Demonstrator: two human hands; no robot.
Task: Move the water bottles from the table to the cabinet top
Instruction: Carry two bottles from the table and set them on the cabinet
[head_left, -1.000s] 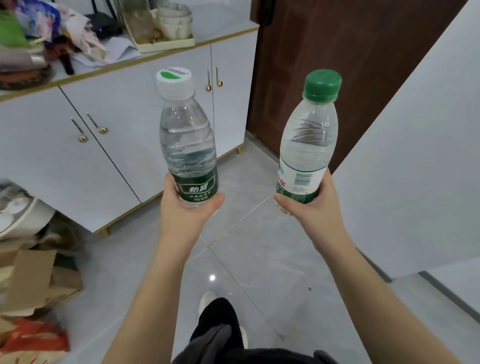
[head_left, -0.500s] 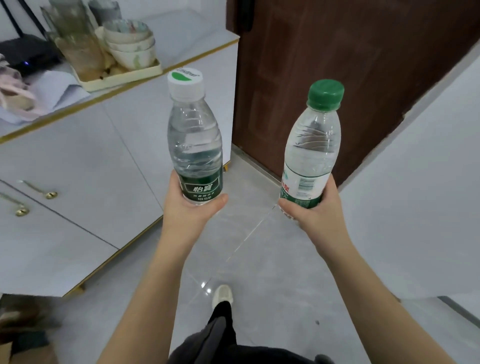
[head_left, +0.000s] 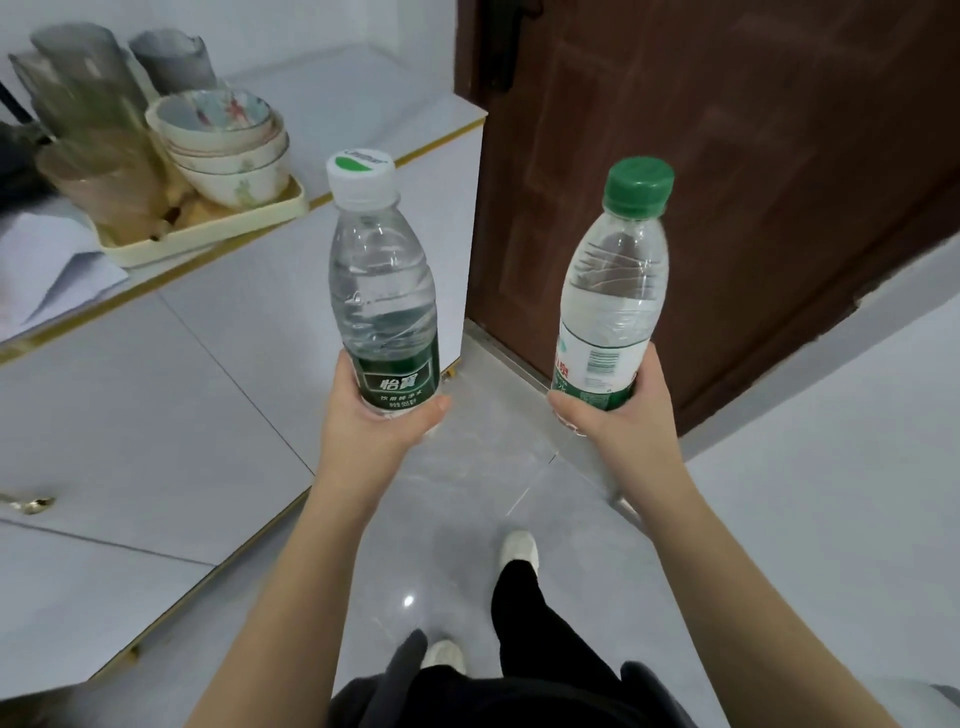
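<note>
- Left hand (head_left: 371, 423) grips the white-capped bottle (head_left: 382, 296) at its base, upright, over the floor (head_left: 467, 499).
- Right hand (head_left: 621, 415) grips the green-capped bottle (head_left: 613, 291), tilted slightly.
- Cabinet top (head_left: 363, 104) lies far left, bearing a tray (head_left: 208, 236) of bowls (head_left: 223, 140).

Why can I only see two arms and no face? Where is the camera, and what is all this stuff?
The camera sits on the person's head and looks down, so you see what they see, never their face. This is the only view. The left hand holds a water bottle with a white cap. The right hand holds a bottle with a green cap. Both bottles are upright in the air, above the grey floor. On the left is the white cabinet top. On it sits a cream tray with stacked bowls and some blurry glasses. Behind the bottles is a brown door.
</note>
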